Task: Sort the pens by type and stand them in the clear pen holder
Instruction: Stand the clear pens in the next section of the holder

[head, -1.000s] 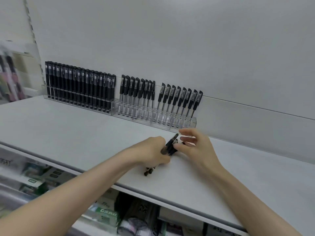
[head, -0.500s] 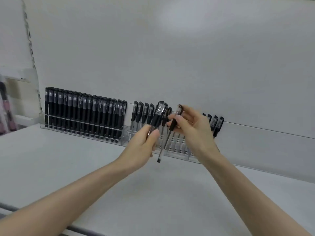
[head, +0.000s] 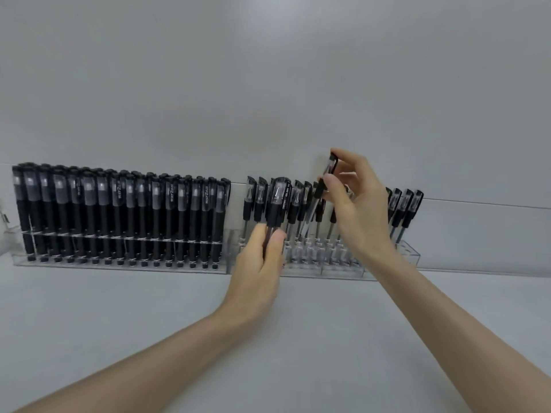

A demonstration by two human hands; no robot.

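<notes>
Gel pen hung tip-down, slightly tilted, just above the clear pen holder, pinched in your right hand; your left hand gripped spare pens.

The back wall is a plain, pale grey panel that fills the upper half of the view. A thin horizontal seam runs across it at the right. Below the seam, a lower strip of the same colour continues down to the shelf surface, which is flat, white and matte. At the far left edge a small white fitting is partly visible; its type cannot be determined. Lighting is soft and even, slightly brighter toward the wall's top centre.
</notes>
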